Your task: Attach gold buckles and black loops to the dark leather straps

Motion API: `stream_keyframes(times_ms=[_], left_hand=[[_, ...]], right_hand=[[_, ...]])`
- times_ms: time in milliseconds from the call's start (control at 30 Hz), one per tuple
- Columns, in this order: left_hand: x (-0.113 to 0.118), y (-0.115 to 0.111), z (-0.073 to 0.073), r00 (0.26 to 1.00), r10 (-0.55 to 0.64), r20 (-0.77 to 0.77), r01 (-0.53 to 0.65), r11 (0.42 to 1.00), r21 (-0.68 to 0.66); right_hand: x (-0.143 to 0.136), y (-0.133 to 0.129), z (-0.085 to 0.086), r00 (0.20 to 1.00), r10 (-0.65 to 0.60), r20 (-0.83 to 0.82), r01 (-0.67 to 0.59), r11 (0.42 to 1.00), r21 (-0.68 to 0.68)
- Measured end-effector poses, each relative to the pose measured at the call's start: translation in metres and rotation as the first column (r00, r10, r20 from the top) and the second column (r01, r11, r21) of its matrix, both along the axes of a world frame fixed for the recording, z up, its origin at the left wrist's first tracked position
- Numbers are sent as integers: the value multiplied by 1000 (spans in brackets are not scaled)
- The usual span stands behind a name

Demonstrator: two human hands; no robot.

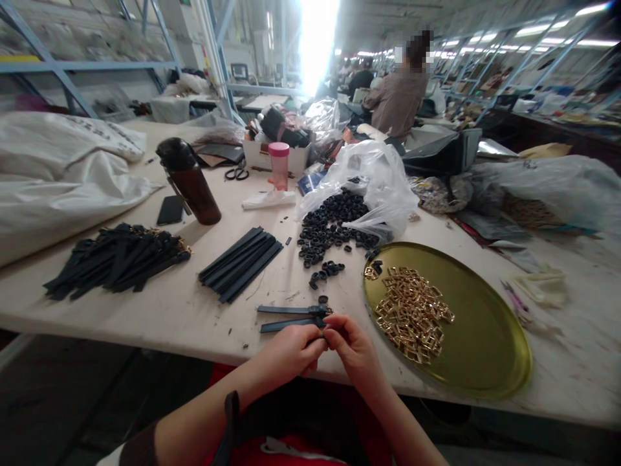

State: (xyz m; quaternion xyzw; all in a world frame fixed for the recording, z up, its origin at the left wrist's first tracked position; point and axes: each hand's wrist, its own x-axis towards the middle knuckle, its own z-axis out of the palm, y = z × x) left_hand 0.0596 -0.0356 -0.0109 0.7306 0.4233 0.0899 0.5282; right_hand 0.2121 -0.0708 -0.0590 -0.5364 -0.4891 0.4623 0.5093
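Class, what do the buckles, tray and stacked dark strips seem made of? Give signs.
Buckles: probably polished metal, gold-toned, given bright glints.
Tray: likely smooth metal, from its golden sheen.
Strips: perhaps leather or imitation, dull; flat, straight edges fit either.

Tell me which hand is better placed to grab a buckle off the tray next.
Probably your right hand: it is nearer the tray and its gold buckles; your left hand is farther away, though both look busy.

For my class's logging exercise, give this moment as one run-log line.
left hand: meets right hand | grip: mostly hidden | two straps: just beyond left hand | buckles: on tray, right
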Motion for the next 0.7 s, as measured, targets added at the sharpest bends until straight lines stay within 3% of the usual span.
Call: stream_keyframes(times_ms=[67,133,300,367,467,533,633,700], left_hand=[[-6,-1,1,997,-29,66,43,973,-227],[-10,-3,1,995,1,105,34,943,-331],[-9,-6,-6,963,182,198,-122,952,-279],[-8,-5,-11,947,225,228,-155,944,-291],[-6,-1,-18,931,268,249,-178,926,-332],[-3,1,-22,918,309,248,-207,909,-363],[4,1,-24,895,380,234,-268,877,-398],[9,0,-23,885,404,231,-286,864,-415]], right_hand=[[6,2,2,995,-51,-88,46,997,-61],[6,3,4,985,-87,-149,73,993,-94],[-14,-5,1,953,-60,-296,23,992,-125],[-12,-7,0,971,-59,-232,38,995,-96],[19,0,4,978,-119,169,120,993,5],[51,13,10,826,-175,536,159,984,76],[93,43,15,455,-241,857,224,963,152],[107,67,14,383,-206,901,211,969,133]])
